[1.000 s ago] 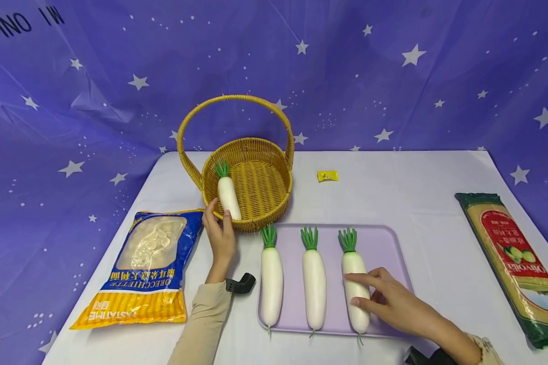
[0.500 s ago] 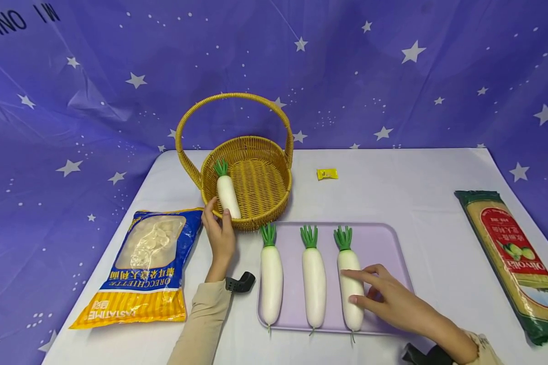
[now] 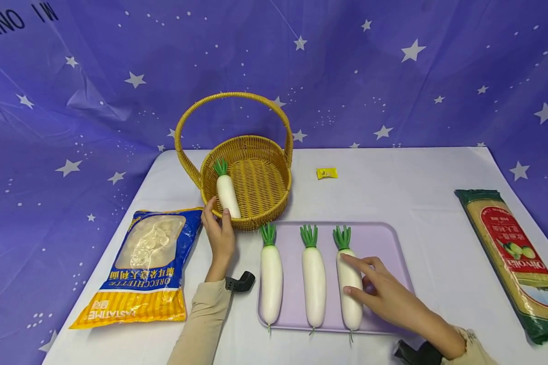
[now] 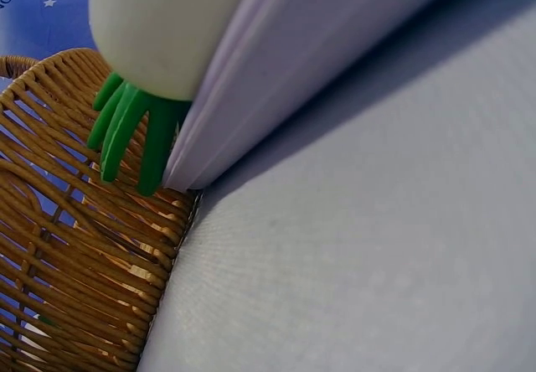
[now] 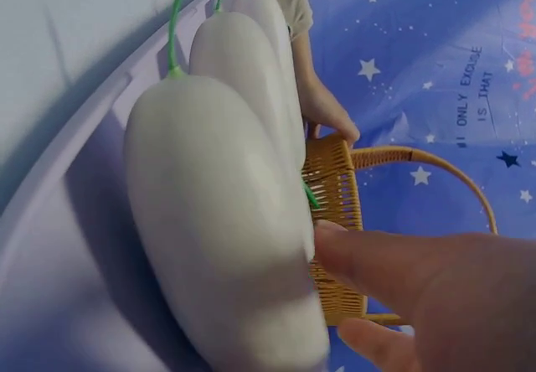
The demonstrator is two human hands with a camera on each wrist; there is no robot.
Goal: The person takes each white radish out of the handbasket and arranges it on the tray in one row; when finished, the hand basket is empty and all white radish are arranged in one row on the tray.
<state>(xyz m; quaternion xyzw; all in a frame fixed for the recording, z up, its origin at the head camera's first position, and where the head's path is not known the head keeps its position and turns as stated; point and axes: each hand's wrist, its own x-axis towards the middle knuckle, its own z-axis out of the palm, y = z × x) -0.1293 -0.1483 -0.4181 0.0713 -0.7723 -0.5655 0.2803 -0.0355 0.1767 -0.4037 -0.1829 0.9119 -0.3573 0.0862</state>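
Observation:
My left hand point(image 3: 220, 241) holds the near rim of a wicker basket point(image 3: 255, 219), its thumb and fingers at the edge. Inside that basket leans a white radish point(image 3: 227, 190) with a green top. Three more white radishes lie side by side on a lilac tray point(image 3: 379, 238): a left one point(image 3: 271, 284), a middle one point(image 3: 314, 286) and a right one point(image 3: 351, 314). Over the right radish, my right hand point(image 3: 383, 291) rests its extended index finger and thumb on the upper side. From the right wrist, its fingers point(image 5: 377, 263) show straight against that radish.
A blue and yellow pasta bag point(image 3: 150, 268) lies left of my left forearm. At the far right is a green-ended spaghetti pack point(image 3: 511, 253). A small yellow wrapped sweet point(image 3: 327, 173) sits behind the tray. The basket's tall handle point(image 3: 233, 95) arches upward.
The right radish has shifted slightly left on the tray. My right hand has moved with it, then slid up towards its green top. My left hand stays at the basket.

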